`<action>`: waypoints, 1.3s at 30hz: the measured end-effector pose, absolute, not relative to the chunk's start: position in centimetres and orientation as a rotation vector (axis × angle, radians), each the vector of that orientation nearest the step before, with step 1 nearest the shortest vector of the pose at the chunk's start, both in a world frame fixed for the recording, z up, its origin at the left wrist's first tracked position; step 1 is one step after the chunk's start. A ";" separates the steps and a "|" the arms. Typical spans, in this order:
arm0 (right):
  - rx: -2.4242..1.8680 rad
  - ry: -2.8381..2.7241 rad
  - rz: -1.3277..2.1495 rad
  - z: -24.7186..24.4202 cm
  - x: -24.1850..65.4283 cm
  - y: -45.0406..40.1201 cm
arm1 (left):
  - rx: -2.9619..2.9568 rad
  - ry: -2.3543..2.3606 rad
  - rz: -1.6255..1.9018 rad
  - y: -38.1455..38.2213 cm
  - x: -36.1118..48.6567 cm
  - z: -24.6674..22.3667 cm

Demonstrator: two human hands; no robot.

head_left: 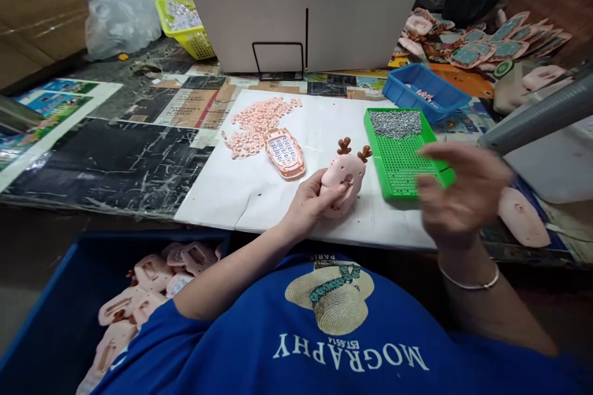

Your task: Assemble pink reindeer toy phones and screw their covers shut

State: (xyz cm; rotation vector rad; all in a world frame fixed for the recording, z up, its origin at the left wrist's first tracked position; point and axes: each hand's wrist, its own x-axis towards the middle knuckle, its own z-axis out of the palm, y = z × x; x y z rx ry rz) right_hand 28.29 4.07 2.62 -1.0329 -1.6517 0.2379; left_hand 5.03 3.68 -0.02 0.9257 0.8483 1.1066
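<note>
My left hand (311, 202) is closed around a pink plastic toy phone shell (347, 176) with brown antlers, held above the white work sheet. The thumb lies across the shell's face. On the right, my right hand (461, 191) is raised near the edge of a green basket (398, 166), its fingers apart and blurred by motion; I see nothing in it. Small silver screws (396, 123) fill the far end of that basket. Left of the held shell lies a pink phone front with a keypad (285, 153), beside a pile of small pink parts (259, 123).
A blue bin (50, 296) at lower left holds several pink shells (151, 273). Behind the sheet stand a white carton (296, 18), a yellow basket (197, 43) and a blue tray (426, 105). A grey metal tube (542, 111) slants in at right, near another pink shell (523, 219).
</note>
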 end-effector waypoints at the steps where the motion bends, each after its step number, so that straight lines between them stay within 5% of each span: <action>1: -1.028 -1.721 0.243 2.0 27.1 3.8 | 0.877 0.815 1.091 3.6 5.0 0.0; 12: -1.092 -1.350 1.431 -0.6 22.1 4.0 | 0.906 0.729 1.123 2.7 4.1 -0.3; 25: -1.057 -1.272 1.600 -0.8 21.5 3.9 | 1.001 0.934 1.436 2.7 2.2 -0.8; 39: -0.982 -1.296 1.551 -0.1 20.1 3.9 | 0.695 0.794 1.303 2.8 1.8 -0.5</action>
